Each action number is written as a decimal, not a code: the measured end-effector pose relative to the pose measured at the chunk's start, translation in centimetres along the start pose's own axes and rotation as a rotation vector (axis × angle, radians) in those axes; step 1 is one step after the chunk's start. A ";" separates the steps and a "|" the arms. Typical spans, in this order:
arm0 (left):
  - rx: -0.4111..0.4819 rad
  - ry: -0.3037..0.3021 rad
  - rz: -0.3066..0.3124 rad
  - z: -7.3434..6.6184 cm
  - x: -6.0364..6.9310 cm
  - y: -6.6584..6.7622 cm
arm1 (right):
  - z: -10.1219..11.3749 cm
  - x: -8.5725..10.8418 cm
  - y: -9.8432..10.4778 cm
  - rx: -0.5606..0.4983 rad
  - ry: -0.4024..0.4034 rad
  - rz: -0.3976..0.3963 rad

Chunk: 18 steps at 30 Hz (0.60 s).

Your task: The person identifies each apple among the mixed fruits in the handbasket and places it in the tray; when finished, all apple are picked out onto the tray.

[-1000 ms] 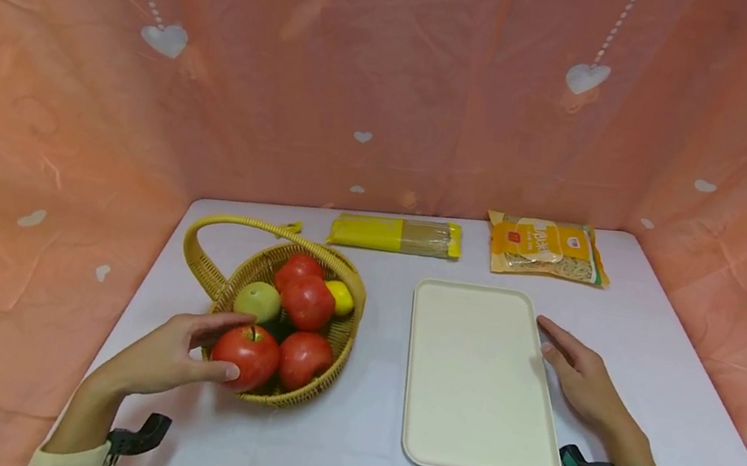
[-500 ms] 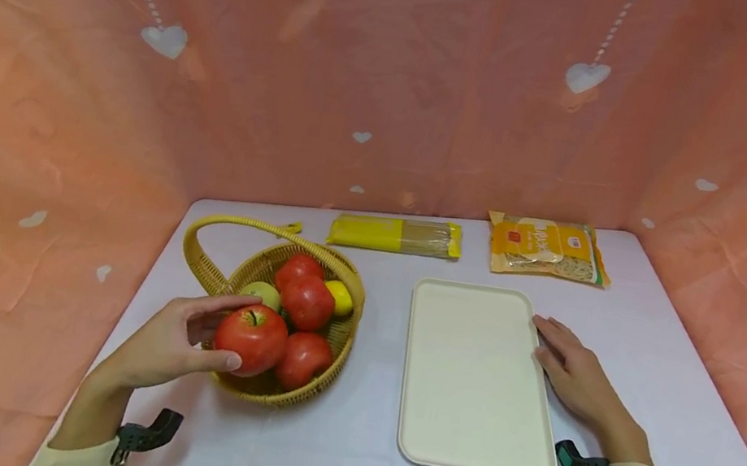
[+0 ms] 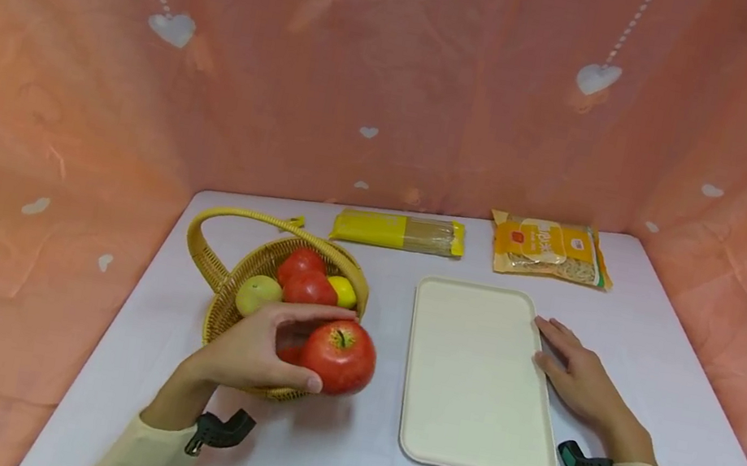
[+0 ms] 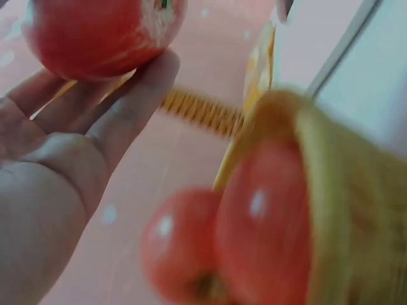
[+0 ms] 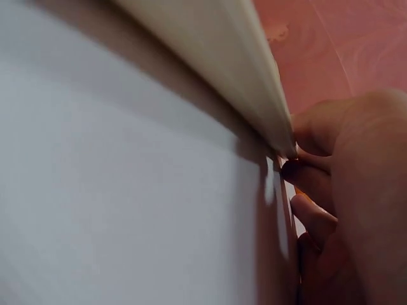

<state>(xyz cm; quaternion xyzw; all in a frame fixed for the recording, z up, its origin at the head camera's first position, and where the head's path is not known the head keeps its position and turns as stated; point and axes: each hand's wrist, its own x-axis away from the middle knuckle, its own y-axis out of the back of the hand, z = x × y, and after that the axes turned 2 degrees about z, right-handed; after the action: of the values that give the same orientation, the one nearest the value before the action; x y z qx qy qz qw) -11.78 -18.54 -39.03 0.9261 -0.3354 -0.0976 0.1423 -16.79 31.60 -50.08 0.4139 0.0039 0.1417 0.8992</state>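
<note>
My left hand (image 3: 253, 349) grips a red apple (image 3: 339, 357) between thumb and fingers, above the right front rim of the wicker basket (image 3: 222, 315). In the left wrist view the apple (image 4: 102, 35) is in the hand (image 4: 82, 140), with red fruit (image 4: 267, 222) in the basket below. A green fruit (image 3: 257, 295), a yellow one (image 3: 342, 292) and red ones (image 3: 303, 264) lie in the basket. My right hand (image 3: 581, 383) touches the cream tray's right edge (image 3: 483, 383) with relaxed fingers; in the right wrist view its fingertips meet the tray rim (image 5: 254, 82).
A yellow noodle packet (image 3: 397, 232) lies behind the basket and tray, and an orange packet (image 3: 552, 250) lies at the back right. The basket's handle (image 3: 209, 259) arches up at its left and back. Pink cloth with hearts (image 3: 438, 112) hangs behind the table.
My left hand has lifted the apple out of the basket and carried it right, past the front right rim. The green fruit shows more fully than half a second ago. My right hand has hardly moved.
</note>
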 end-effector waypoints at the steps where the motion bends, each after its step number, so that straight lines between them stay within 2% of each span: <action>1: 0.004 0.002 0.008 -0.1 -0.7 -0.5 | -0.1 0.1 0.1 0.002 -0.002 0.000; 9: 0.062 -0.018 0.032 -0.5 -6.7 -4.9 | -0.7 0.3 0.3 -0.016 -0.026 0.003; 13: 0.030 -0.025 0.017 -0.3 -9.5 -6.8 | -0.6 0.2 0.3 -0.021 -0.033 -0.002; 18: 0.013 -0.044 0.001 0.3 -12.1 -8.6 | -0.3 0.1 0.3 -0.020 -0.054 0.015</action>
<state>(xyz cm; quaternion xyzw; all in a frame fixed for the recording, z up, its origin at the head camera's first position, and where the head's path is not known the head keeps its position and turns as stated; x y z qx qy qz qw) -15.94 -4.41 -41.08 0.9245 -0.3394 -0.1156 0.1292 -16.83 32.02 -50.05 0.4085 -0.0250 0.1370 0.9021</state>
